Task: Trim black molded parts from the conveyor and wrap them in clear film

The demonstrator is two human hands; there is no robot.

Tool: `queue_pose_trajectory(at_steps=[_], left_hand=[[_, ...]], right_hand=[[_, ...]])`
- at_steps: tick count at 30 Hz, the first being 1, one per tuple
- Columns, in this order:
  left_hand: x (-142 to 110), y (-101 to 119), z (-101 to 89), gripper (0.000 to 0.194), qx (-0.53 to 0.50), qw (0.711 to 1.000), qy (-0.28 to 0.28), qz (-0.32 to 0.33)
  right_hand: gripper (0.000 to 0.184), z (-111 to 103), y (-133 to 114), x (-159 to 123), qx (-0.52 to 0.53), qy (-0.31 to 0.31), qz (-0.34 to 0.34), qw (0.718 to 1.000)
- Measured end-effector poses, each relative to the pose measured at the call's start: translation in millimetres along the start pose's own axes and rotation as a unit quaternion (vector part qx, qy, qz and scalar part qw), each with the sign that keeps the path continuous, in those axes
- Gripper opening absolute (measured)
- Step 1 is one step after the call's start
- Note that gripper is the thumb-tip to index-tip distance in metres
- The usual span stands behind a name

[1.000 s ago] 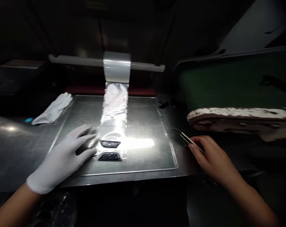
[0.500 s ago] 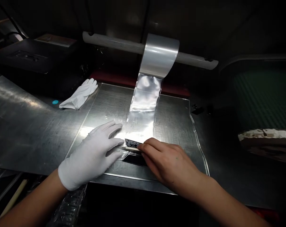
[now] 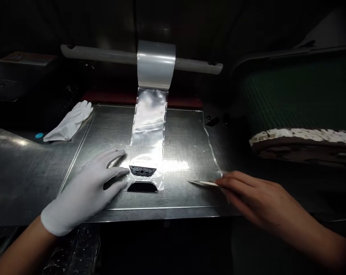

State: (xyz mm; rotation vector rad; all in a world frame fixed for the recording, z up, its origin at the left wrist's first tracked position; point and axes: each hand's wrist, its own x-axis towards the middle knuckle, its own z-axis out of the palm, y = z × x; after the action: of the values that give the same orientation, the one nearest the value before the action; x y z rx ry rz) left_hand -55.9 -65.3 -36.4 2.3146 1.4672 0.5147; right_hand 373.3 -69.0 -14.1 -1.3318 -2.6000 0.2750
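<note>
My left hand (image 3: 88,189), in a white glove, lies flat on the metal plate (image 3: 184,145) with fingers spread, its fingertips pressing the left edge of a clear film strip (image 3: 148,131). The strip runs down from a roll (image 3: 156,65) on a white bar. On the strip's near end sit two small dark trapezoid parts (image 3: 142,170), one behind the other. My bare right hand (image 3: 247,194) is off to the right near the plate's edge, pinching thin tweezers (image 3: 203,183) whose tip points left.
A spare white glove (image 3: 70,124) lies at the plate's back left, next to a small blue dot. A green conveyor belt (image 3: 296,95) with a worn white roller edge (image 3: 301,135) stands at the right. Crinkled plastic hangs below the table's front edge.
My right hand has drawn back to the right with the tweezers, away from the dark parts it was touching half a second ago. The left hand stays pressed on the film.
</note>
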Motion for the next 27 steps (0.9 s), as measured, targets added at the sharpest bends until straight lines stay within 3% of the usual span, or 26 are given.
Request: queue_pose_trajectory(at_steps=[5, 9, 12, 14, 16, 19, 24, 27], left_hand=[[0.3, 25.1, -2.5, 0.026, 0.012, 0.997, 0.014, 0.081], [12.1, 53.9, 3.7, 0.028, 0.093, 0.985, -0.087, 0.116], [20.4, 69.0, 10.0, 0.032, 0.195, 0.965, -0.128, 0.122], [21.8, 73.9, 13.7, 0.037, 0.243, 0.954, -0.129, 0.123], [20.5, 75.2, 17.4, 0.039, 0.262, 0.951, -0.117, 0.114], [16.2, 73.8, 24.0, 0.033, 0.269, 0.954, -0.092, 0.099], [-1.1, 74.9, 31.8, 0.025, 0.223, 0.971, -0.033, 0.078], [-32.2, 76.4, 28.8, 0.032, 0.131, 0.988, 0.041, 0.069]], right_hand=[[0.029, 15.8, 60.1, -66.8, -0.068, 0.082, 0.147, 0.983], [0.033, 34.2, 75.8, -64.1, -0.089, 0.129, 0.176, 0.972], [0.033, 38.7, 48.5, -28.2, -0.047, 0.174, 0.127, 0.975], [0.029, 41.9, 12.6, 6.1, 0.019, 0.182, 0.041, 0.982], [0.030, 48.5, -26.3, 41.2, 0.071, 0.125, -0.050, 0.988], [0.028, 63.2, -66.5, 79.1, 0.073, 0.084, -0.087, 0.990], [0.029, 76.1, -74.6, 89.1, 0.072, 0.061, -0.080, 0.992], [0.030, 73.3, -70.4, 88.5, 0.075, 0.052, -0.082, 0.992]])
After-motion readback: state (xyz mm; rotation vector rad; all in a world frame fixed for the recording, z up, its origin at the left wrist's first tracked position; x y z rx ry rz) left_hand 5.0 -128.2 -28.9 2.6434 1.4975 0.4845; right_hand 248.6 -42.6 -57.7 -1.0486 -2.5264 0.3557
